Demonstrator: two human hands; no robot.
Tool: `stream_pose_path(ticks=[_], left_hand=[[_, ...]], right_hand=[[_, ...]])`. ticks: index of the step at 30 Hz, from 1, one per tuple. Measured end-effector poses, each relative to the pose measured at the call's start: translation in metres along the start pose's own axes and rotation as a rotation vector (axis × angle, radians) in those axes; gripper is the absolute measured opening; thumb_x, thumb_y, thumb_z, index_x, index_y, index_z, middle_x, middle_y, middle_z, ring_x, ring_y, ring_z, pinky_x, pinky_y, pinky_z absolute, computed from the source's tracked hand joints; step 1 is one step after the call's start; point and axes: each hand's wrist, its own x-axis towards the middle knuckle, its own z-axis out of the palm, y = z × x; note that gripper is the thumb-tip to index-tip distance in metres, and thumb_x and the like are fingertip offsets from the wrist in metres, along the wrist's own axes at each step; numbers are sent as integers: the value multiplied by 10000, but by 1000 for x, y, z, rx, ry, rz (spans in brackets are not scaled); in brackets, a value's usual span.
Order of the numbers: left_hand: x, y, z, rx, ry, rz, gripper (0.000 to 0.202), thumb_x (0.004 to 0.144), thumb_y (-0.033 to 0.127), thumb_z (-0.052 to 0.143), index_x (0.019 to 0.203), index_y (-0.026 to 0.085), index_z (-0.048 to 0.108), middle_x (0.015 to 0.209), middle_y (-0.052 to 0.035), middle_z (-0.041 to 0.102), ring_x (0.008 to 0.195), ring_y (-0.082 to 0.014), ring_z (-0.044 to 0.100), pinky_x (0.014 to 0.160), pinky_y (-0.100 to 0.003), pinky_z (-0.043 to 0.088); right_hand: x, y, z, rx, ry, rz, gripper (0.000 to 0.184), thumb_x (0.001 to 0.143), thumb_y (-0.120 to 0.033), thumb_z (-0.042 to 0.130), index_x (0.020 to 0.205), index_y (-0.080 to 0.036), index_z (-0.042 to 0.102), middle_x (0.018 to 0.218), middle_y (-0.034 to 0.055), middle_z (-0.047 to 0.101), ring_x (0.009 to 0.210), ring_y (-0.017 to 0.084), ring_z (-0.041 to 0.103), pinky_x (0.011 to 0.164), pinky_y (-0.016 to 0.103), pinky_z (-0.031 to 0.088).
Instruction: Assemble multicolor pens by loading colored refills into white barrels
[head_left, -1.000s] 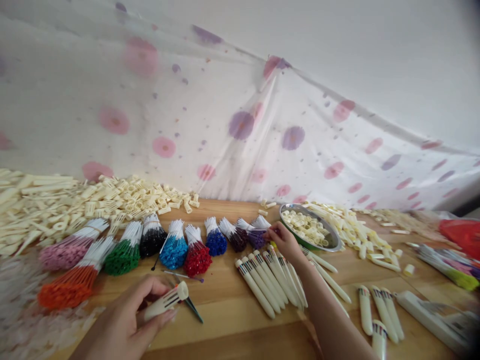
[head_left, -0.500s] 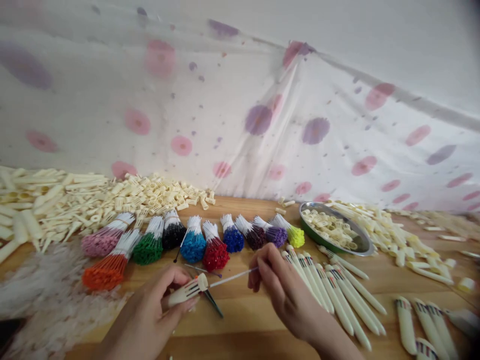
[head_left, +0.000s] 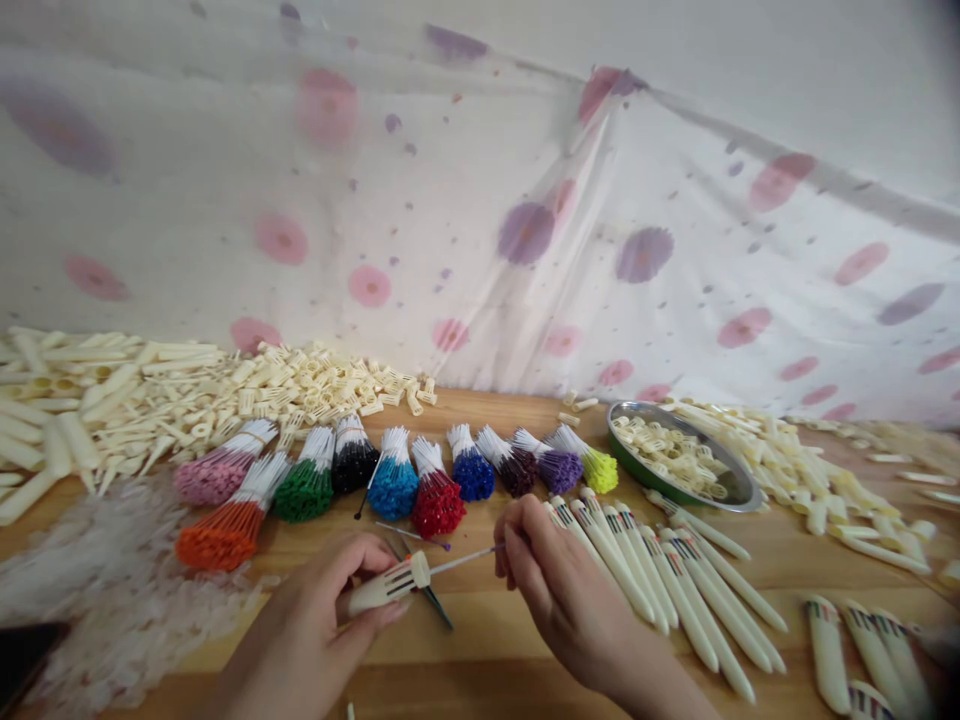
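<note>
My left hand (head_left: 315,625) is closed around a cream pen barrel (head_left: 386,585), slotted end pointing right. My right hand (head_left: 559,590) pinches a thin white refill (head_left: 465,561) whose tip sits at the barrel's opening. Behind the hands lies a row of bundled refills with coloured ends: pink (head_left: 214,472), orange (head_left: 225,530), green (head_left: 304,485), black (head_left: 352,462), light blue (head_left: 394,485), red (head_left: 436,500), dark blue (head_left: 472,472), maroon, purple (head_left: 559,468) and yellow-green (head_left: 600,468). Two loose refills (head_left: 416,537) lie on the wooden table (head_left: 480,640) under the barrel.
Finished cream pens (head_left: 660,570) lie in a row to the right, more at the far right (head_left: 832,645). A metal bowl (head_left: 739,490) holds small cream parts. Heaps of cream parts (head_left: 150,395) fill the back left and back right. A flowered plastic sheet (head_left: 480,250) hangs behind.
A second ago my right hand was at the purple bundle; it has come back with one refill and brought it to the barrel in my left hand. The view has shifted left.
</note>
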Motion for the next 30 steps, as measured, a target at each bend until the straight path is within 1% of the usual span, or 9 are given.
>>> stream_pose_path(ticks=[3,12,15,18,22,24,26,28,30], left_hand=[[0,0,1,1,-25,4,102,699,197,594,772,250,640,814,16,711,768,-179,658,712,-257,498],[-2,3,-1,6,-60,20,169,705,183,571,811,267,673,872,14,725,822,-181,662,737,-263,492],[-2,3,-1,13,-120,48,188,706,170,574,841,261,669,891,8,725,832,-177,665,739,-259,503],[-2,4,-2,25,-184,59,207,707,151,570,860,251,668,927,-7,720,850,-177,667,748,-260,516],[-3,4,-2,18,-207,45,217,717,165,564,884,253,671,928,-13,721,860,-183,667,740,-266,523],[-4,5,-3,5,-192,30,198,718,192,576,876,258,675,908,-7,726,851,-187,668,744,-274,516],[-4,7,-3,-15,-166,6,182,706,198,584,848,262,678,882,3,729,834,-187,667,746,-277,504],[-4,10,-4,-49,-155,-24,188,686,192,586,830,264,683,877,9,732,839,-191,665,748,-278,496],[-3,12,-5,-88,-182,-61,198,672,199,591,832,264,689,879,11,734,857,-197,663,761,-281,490]], right_hand=[[1,-6,6,-16,-40,-17,204,940,-252,215,780,-231,339,690,17,514,594,160,489,561,279,372],[1,-10,17,-24,-117,-59,171,936,-235,235,794,-230,329,712,21,526,606,158,493,563,260,379],[-1,-14,23,-34,-139,-87,149,938,-239,265,810,-229,339,714,21,538,592,155,499,549,250,378],[-2,-19,26,-39,-145,-148,127,940,-240,288,858,-221,383,743,30,566,622,160,518,575,252,392],[-6,-21,18,27,-179,-140,141,947,-236,288,933,-217,427,808,28,590,703,157,543,653,261,421],[-8,-18,12,86,-203,-121,161,957,-241,283,980,-221,441,816,16,593,719,146,549,662,254,427],[-9,-12,6,128,-189,-130,163,956,-234,314,1041,-224,453,834,12,600,733,134,555,667,243,434],[-7,-7,1,138,-145,-175,169,935,-201,379,1068,-221,481,873,19,602,747,125,558,674,235,443],[-5,-2,-3,134,-95,-270,179,907,-154,440,1054,-210,524,933,37,600,795,124,562,695,231,454]])
